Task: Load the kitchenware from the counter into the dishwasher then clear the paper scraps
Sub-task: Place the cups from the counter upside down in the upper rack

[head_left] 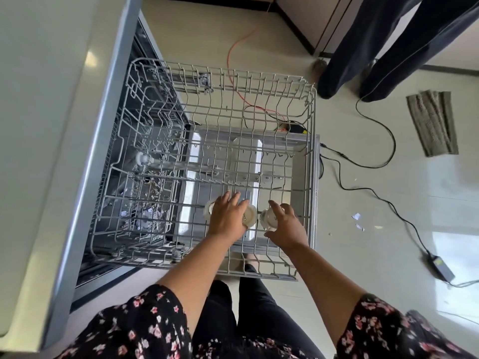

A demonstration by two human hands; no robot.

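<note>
This is a home kitchen. A built-in dishwasher (141, 42) stands open under a pale cream worktop (39, 125), with its grey wire dish rack (259, 104) pulled out over the lowered steel-lined door (298, 174). Glossy cream floor tiles (388, 229) run to a dark skirting board (298, 27). A grey striped floor mat (431, 120) and loose black cables (375, 195) lie on the floor.

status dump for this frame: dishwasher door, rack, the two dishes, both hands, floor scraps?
dishwasher door: open, folded down
upper rack: pulled out over the door
white bowl: in the rack, under the left hand
white cup: in the rack, gripped
left hand: fingers straight, resting on the bowl
right hand: curled round the cup
paper scraps: on the floor
</note>
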